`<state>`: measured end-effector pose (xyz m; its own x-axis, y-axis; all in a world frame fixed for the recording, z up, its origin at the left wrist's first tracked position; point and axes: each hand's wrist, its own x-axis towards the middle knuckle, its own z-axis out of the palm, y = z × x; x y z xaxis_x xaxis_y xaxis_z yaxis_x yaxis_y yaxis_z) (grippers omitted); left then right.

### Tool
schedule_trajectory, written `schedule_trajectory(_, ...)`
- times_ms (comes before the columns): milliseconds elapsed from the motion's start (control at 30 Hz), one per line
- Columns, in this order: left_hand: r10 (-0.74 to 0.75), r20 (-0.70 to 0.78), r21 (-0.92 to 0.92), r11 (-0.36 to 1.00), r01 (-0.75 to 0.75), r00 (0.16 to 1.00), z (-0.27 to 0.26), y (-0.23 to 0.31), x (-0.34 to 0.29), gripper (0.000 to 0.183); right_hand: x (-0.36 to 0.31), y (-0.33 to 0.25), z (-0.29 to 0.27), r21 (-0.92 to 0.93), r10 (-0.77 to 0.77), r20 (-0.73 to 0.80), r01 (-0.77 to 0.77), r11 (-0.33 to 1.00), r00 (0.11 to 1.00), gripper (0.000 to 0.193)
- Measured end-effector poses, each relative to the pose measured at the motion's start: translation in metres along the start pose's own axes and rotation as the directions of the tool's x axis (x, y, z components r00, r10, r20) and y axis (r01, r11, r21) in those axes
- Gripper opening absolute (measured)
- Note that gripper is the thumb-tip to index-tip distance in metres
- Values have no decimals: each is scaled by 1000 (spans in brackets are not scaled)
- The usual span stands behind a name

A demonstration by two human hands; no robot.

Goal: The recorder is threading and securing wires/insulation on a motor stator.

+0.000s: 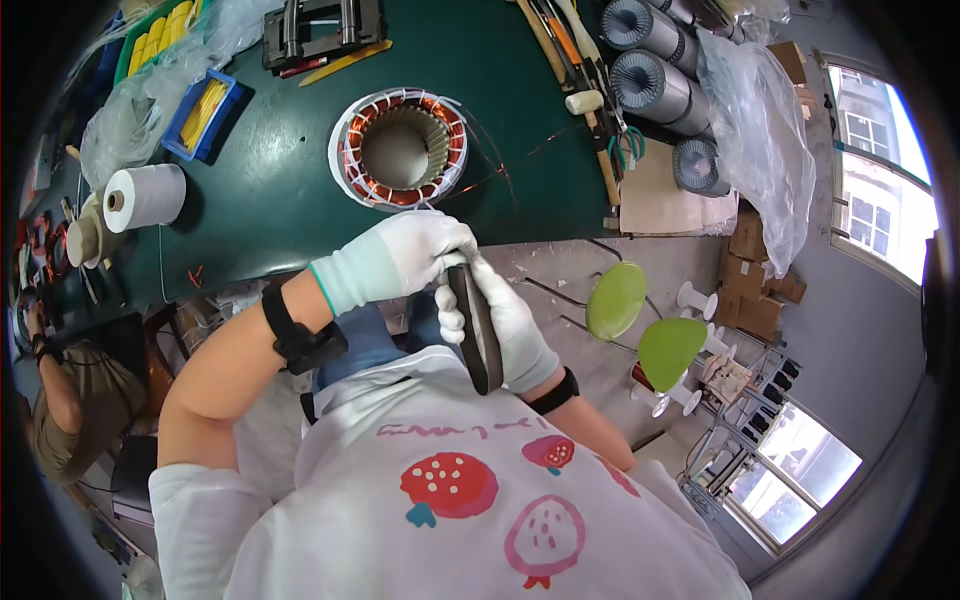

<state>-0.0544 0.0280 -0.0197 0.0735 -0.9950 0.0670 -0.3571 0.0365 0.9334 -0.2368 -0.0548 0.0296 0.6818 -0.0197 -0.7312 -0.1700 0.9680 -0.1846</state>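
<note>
My right hand (pixel 505 330), in a white glove, is wrapped round a dark, narrow, round-ended thing (pixel 477 335). It looks like a roll of tape seen edge-on, held close to my chest. My left hand (pixel 415 250), gloved in white with a green cuff edge, is bent over the far end of this roll. Its fingertips are closed there, and what they pinch is hidden. Just beyond my hands, a ring-shaped motor stator (pixel 447 150) lies on the green table (pixel 270 200). Copper windings laced with white cord circle its rim, and thin copper wires trail to its right.
A white spool (pixel 145 197) and a blue bin (pixel 203 115) of yellow strips stand at left. Hand tools, a mallet (pixel 590 104) and grey metal cores (pixel 645 82) lie at right. Green stools (pixel 614 300) stand on the floor. Another person (pixel 85 400) sits at far left.
</note>
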Motion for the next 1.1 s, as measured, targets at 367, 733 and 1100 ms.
schedule_trajectory(367, -18, 59, 33, 999, 16, 998, -6, 0, 4, 13, -14, -12, 15, -417, -120, -134, 54, 907, 984, 30)
schedule_trajectory(733, -13, 90, 52, 999, 8, 996, -7, 1, 0, 9, -19, -15, 0, -991, -488, 128, 94, -93, 864, 20)
schedule_trajectory(1100, 25, 105, 96, 995, -35, 994, -7, 3, 4, 8, -42, -20, -12, -997, -457, 64, 36, -70, 887, 22)
